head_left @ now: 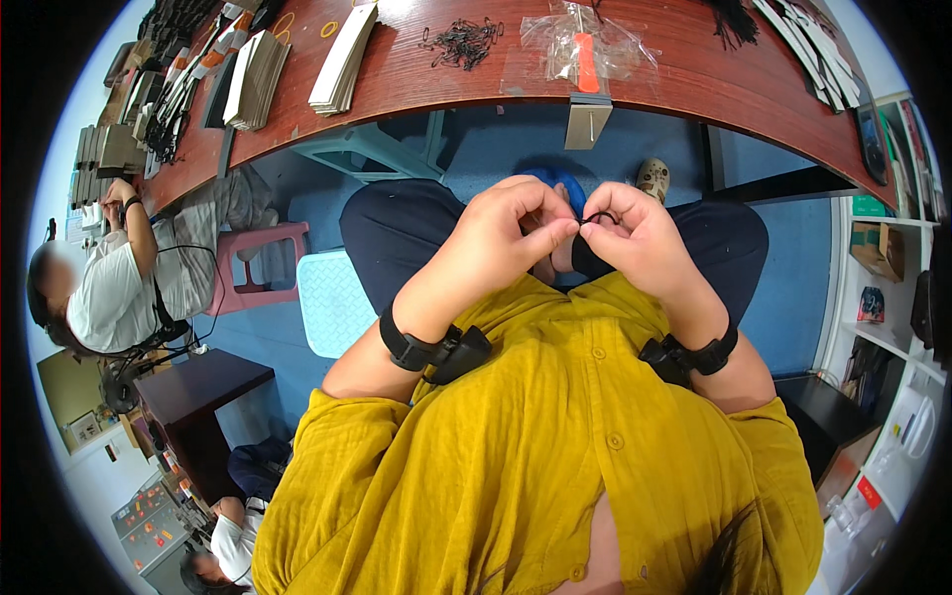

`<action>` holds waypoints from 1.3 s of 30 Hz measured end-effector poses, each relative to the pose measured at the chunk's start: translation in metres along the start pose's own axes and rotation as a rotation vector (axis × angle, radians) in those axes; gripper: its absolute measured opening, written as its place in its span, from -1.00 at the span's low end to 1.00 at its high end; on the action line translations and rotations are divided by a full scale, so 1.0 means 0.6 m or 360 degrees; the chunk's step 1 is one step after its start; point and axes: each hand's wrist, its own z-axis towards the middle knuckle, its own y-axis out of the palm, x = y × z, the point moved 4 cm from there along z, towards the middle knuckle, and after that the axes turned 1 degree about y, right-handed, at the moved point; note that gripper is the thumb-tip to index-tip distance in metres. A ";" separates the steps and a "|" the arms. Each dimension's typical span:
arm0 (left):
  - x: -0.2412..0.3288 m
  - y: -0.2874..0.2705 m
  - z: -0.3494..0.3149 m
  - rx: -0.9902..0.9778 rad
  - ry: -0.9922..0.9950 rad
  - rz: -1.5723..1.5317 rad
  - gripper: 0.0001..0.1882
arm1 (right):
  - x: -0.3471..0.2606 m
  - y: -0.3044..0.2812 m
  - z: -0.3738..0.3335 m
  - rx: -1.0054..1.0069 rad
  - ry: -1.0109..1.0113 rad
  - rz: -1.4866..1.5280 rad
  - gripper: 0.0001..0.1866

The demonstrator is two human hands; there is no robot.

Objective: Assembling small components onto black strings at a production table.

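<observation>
Black and thin, a short, curved cord sits between the 2 hands, a little above and right of the frame's centre. The left hand closes thumb and forefinger in a pinch at the cord's left end; the right hand pinches it just beside, other fingers curled. Judging by this, the step in hand is fine fingertip shaping of the cord; its exact form is too small to tell. The next move seems to call for a steady left pinch while the right fingertips guide the bend. At the frame's top, small black pieces lie piled on the red-brown table.
</observation>
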 end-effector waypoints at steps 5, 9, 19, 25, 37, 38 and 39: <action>0.009 0.004 -0.002 0.0272 0.0502 0.0579 -0.91 | -0.001 0.008 0.008 0.0312 -0.0311 -0.0160 -0.93; 0.010 0.001 -0.004 0.0308 0.0599 0.0487 -0.93 | -0.007 0.012 0.003 0.0375 -0.0461 -0.0212 -0.92; -0.010 0.000 -0.006 0.0299 0.0135 -0.0062 -0.94 | -0.017 0.014 -0.005 0.0194 -0.0393 -0.0270 -0.93; -0.023 -0.003 -0.008 0.0169 0.0197 -0.0026 -0.92 | -0.023 0.018 -0.005 0.0147 -0.0354 -0.0107 -0.95; -0.029 -0.010 -0.006 0.0034 0.0051 -0.0856 -0.96 | -0.025 -0.004 -0.008 0.0166 -0.0404 -0.0028 -0.95; -0.029 -0.010 -0.006 -0.0002 0.0029 -0.0896 -0.96 | -0.027 -0.004 -0.009 0.0180 -0.0423 -0.0035 -0.95; -0.030 -0.009 -0.006 -0.0038 0.0008 -0.0936 -0.97 | -0.029 -0.004 -0.010 0.0180 -0.0424 -0.0035 -0.95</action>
